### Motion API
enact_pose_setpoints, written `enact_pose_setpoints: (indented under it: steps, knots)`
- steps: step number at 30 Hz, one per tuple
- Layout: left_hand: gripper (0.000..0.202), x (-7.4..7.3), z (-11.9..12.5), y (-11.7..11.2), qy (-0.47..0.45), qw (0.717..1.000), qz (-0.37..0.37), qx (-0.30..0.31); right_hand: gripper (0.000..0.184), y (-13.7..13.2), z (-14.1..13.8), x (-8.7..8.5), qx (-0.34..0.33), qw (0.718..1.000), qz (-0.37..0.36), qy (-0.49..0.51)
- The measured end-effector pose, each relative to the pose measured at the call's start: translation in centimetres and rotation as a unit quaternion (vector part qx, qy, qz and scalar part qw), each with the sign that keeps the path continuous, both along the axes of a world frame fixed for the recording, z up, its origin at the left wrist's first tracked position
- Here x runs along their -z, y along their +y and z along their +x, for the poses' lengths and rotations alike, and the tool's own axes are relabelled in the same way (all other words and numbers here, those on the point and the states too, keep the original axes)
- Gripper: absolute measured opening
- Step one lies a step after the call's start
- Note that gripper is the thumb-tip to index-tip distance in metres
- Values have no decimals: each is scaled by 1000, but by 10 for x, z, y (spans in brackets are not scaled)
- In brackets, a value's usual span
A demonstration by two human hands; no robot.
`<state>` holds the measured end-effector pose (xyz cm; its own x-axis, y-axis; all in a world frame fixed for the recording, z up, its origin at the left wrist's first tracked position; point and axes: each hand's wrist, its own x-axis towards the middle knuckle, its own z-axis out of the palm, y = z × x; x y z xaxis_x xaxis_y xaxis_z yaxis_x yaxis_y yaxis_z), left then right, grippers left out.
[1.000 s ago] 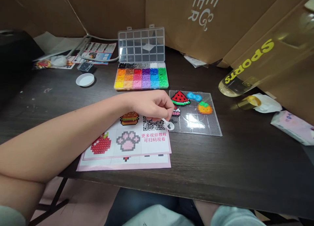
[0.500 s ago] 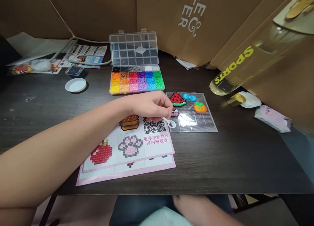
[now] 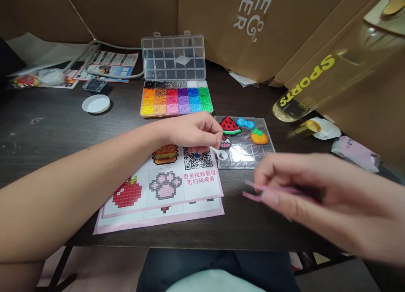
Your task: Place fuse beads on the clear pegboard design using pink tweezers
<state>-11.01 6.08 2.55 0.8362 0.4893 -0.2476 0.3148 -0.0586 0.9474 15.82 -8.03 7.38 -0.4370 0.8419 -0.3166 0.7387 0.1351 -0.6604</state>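
Observation:
My left hand (image 3: 198, 131) is closed on a small white spoon (image 3: 222, 155), whose bowl holds a few dark beads beside the pegboard. Under that hand lie printed pattern sheets (image 3: 202, 190) with a burger, an apple, a paw and a QR code. My right hand (image 3: 303, 195), smeared by motion, grips pink tweezers (image 3: 253, 191) with their tips apart and nothing between them. The clear pegboard (image 3: 268, 148) carries a watermelon slice (image 3: 230, 125), a blue bow (image 3: 245, 123), an orange fruit (image 3: 259, 136) and a partly hidden pink bead figure (image 3: 225, 143).
Behind my left hand stands an open bead box (image 3: 177, 98), lid raised. A white lid (image 3: 96, 104) and a small clear tub (image 3: 95, 86) sit to the left. At right are a large yellowish bottle (image 3: 303, 85) and a pink packet (image 3: 356, 152). Cardboard (image 3: 215, 26) walls the back.
My right hand has come up from below the table edge to above its right side, holding pink tweezers. The left hand with the spoon has stayed nearly in place; the view has shifted slightly.

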Motion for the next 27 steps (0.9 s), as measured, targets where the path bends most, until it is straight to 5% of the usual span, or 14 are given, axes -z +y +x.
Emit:
enact_pose_setpoints:
  steps: [4,9,13,18,20,27]
  knots:
    - [12,-1,0,0,-1,1000,-10,-4,33,43,-15,14,2,992,67,106]
    - [15,-5,-1,-1,8,1000,-24,-14,41,37,-12,21,25,987,136,78]
    - [17,-6,0,-1,8,999,-30,-13,59,38,-12,17,18,993,96,70]
    - [16,-5,1,-1,6,1000,-29,-5,30,39,-11,22,62,989,25,133]
    - [16,-5,1,-1,5,1000,-29,-6,35,38,-11,26,62,985,5,160]
    - [19,-5,0,0,14,1000,-17,-3,20,41,-17,38,4,982,52,179]
